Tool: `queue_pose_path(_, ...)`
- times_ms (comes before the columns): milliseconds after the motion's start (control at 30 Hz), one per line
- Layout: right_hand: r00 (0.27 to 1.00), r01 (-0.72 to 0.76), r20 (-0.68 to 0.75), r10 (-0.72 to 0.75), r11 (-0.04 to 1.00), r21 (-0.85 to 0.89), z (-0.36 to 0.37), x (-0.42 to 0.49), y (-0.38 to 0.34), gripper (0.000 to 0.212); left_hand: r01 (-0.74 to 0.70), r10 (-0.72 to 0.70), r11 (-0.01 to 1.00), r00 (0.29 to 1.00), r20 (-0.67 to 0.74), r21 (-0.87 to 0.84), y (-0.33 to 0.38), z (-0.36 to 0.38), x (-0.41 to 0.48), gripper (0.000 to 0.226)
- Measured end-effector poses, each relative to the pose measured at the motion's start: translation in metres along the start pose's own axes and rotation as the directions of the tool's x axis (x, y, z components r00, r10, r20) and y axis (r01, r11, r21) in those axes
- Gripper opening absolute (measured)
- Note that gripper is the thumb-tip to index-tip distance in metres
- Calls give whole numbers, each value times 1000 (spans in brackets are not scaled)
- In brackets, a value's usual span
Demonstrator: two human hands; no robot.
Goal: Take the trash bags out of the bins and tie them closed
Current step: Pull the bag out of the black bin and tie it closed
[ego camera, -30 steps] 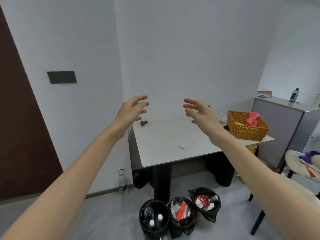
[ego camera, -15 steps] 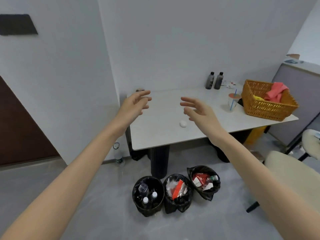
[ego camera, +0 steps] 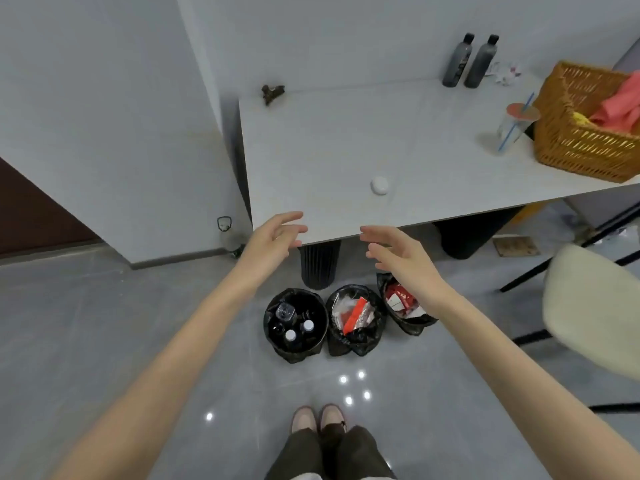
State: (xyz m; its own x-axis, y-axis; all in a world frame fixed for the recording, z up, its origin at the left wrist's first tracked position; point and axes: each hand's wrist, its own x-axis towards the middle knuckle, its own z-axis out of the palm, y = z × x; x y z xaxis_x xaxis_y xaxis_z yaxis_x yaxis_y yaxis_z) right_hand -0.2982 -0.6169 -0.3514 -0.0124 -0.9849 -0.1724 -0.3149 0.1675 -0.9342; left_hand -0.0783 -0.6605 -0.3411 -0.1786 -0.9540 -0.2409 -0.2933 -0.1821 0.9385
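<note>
The person's left hand [ego camera: 273, 233] and right hand [ego camera: 398, 258] reach out at the near edge of the table [ego camera: 346, 140], apart from each other, fingers loosely spread, holding nothing. On the floor before the table's leg stand three black-bagged bins in a row: the bottle bin [ego camera: 294, 353], the wrapper bin [ego camera: 353, 346], and a third bin [ego camera: 414, 325] partly behind the right wrist.
</note>
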Motion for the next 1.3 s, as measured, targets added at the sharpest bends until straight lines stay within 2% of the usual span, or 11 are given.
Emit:
queue_pose_path(333,968,-240,74,241,971,-13,17,20,78,29,232,-232,973,972,25,2,-86,23,36,32)
queue_pose_path(467,953,-287,95,289,957,-36,9,34,112,27,304,-303,953,953,26,-18,-116,49,48,31)
queue_pose_path(733,915,-331,209,345,938,-99,-23,65,193,25,428,-441,897,888,-131,-112,-168,119,61,32)
queue_pose_path(933,893,-349,262,366,930,-112,-40,92,279,23,517,-570,817,794,-212,-256,-218,200,78,29)
queue_pose_path(1100,876,-378,280,393,920,-106,-17,112,365,27,501,-561,823,791,-243,-269,-290,241,105,32)
queue_pose_path(1300,882,-360,281,379,925,-120,36,144,475,28,501,-501,861,811,-303,-84,-423,260,134,33)
